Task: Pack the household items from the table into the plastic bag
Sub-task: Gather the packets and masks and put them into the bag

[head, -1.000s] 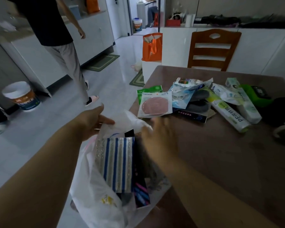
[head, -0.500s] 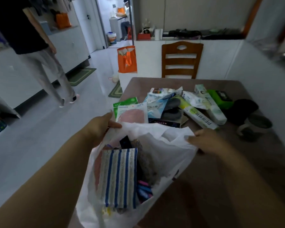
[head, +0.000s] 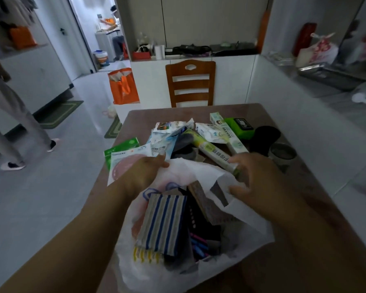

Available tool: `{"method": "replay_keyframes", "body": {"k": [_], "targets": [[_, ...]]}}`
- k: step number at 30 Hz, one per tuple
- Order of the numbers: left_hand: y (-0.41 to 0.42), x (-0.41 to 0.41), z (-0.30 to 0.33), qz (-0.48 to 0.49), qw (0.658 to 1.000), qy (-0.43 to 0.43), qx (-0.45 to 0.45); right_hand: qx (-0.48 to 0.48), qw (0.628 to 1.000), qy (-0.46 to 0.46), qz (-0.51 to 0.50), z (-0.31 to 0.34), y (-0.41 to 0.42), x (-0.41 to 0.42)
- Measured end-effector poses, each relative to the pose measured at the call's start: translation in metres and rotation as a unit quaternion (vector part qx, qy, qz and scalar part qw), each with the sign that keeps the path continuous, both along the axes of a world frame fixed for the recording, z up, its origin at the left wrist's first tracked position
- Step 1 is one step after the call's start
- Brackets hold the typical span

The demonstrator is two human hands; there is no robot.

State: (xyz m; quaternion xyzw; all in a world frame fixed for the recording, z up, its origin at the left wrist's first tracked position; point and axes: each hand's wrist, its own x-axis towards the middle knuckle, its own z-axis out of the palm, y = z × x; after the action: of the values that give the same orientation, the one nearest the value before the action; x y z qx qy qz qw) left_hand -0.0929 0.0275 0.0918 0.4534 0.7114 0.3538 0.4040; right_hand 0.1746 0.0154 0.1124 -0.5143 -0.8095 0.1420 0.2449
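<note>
Here the left hand (head: 145, 173) and right hand (head: 248, 176), fingers pinched on the plastic bag's (head: 190, 172) rim at the table (head: 317, 199) edge, spread its mouth so the pile of packets (head: 199, 140) beyond can drop in

One plastic bag (head: 178, 269) sits on one table (head: 300, 187), with two hands at it. Behind stand one wooden chair (head: 190, 83) and one orange bag (head: 124, 86). Two long boxed rolls (head: 211, 150) lie among several packets, uncountable.

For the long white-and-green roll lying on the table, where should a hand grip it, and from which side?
Probably grip the long white-and-green roll around its near end, from above: it lies flat, slanting toward the right hand, its far end tucked among packets.
</note>
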Motion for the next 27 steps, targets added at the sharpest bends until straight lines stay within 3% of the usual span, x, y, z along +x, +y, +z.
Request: {"method": "replay_keyframes", "body": {"k": [2, 3, 5, 8, 10, 13, 16, 18, 21, 25, 27], "targets": [[0.000, -0.004, 0.000, -0.011, 1.000, -0.005, -0.004, 0.156, 0.974, -0.057, 0.152, 0.001, -0.008, -0.028], [0.000, -0.005, -0.001, -0.013, 1.000, -0.001, -0.013, 0.166, 0.956, -0.101, 0.221, -0.007, -0.009, -0.042], [0.003, -0.007, -0.008, -0.011, 0.999, -0.009, -0.049, 0.072, 0.954, -0.171, 0.237, -0.026, 0.000, -0.060], [0.002, -0.007, -0.026, -0.022, 0.991, 0.012, -0.130, -0.058, 0.970, -0.186, 0.146, -0.049, 0.036, -0.062], [0.005, -0.013, -0.035, -0.005, 0.990, 0.004, -0.137, -0.152, 0.964, -0.178, 0.124, -0.055, 0.058, -0.066], [0.018, -0.026, -0.034, 0.023, 0.991, -0.051, -0.122, -0.192, 0.950, -0.203, 0.139, -0.053, 0.083, -0.079], [0.031, -0.038, -0.031, -0.013, 0.995, -0.052, -0.089, -0.211, 0.925, -0.270, 0.163, -0.026, 0.097, -0.090], [0.041, -0.051, -0.030, 0.013, 0.997, -0.069, -0.028, -0.214, 0.922, -0.253, 0.200, 0.003, 0.107, -0.100], [0.062, -0.082, -0.035, 0.119, 0.986, -0.117, -0.030, -0.250, 0.928, -0.195, 0.197, 0.037, 0.141, -0.130], [0.089, -0.118, -0.063, 0.186, 0.978, -0.078, -0.059, -0.430, 0.898, -0.053, 0.080, 0.015, 0.201, -0.167], [0.095, -0.133, -0.082, 0.220, 0.972, -0.021, -0.078, -0.474, 0.881, 0.004, 0.003, -0.014, 0.221, -0.178]]}}
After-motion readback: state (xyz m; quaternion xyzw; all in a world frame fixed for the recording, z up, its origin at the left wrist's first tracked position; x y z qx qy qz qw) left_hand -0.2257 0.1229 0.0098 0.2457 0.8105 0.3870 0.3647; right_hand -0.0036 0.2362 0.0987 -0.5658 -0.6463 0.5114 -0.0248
